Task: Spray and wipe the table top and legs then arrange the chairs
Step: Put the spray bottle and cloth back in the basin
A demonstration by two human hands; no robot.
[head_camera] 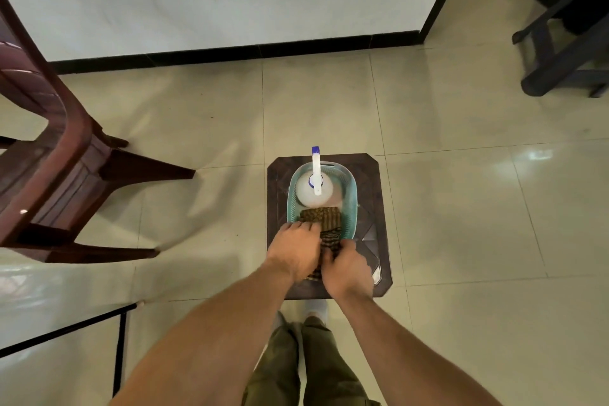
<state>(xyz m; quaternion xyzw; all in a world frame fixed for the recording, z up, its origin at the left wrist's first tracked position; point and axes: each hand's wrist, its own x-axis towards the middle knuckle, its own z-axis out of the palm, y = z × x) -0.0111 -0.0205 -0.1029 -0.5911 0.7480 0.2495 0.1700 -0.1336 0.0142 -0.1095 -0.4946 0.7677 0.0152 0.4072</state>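
A teal plastic basket (350,184) stands on a small dark brown stool (379,227) on the tiled floor. Inside the basket a white spray bottle (313,191) with a blue-tipped nozzle stands at the far end. A brown striped cloth (324,217) lies folded at the near end and hangs over the basket's rim. My left hand (295,249) and my right hand (347,269) are side by side on the hanging part, both gripping the cloth. The glass table top (49,300) with its thin black frame shows at the lower left.
A reddish-brown plastic chair (62,168) stands at the left, its legs pointing toward the stool. Dark furniture legs (560,53) are at the upper right. A white wall with black skirting (230,54) runs behind. My own legs and feet are just below the stool.
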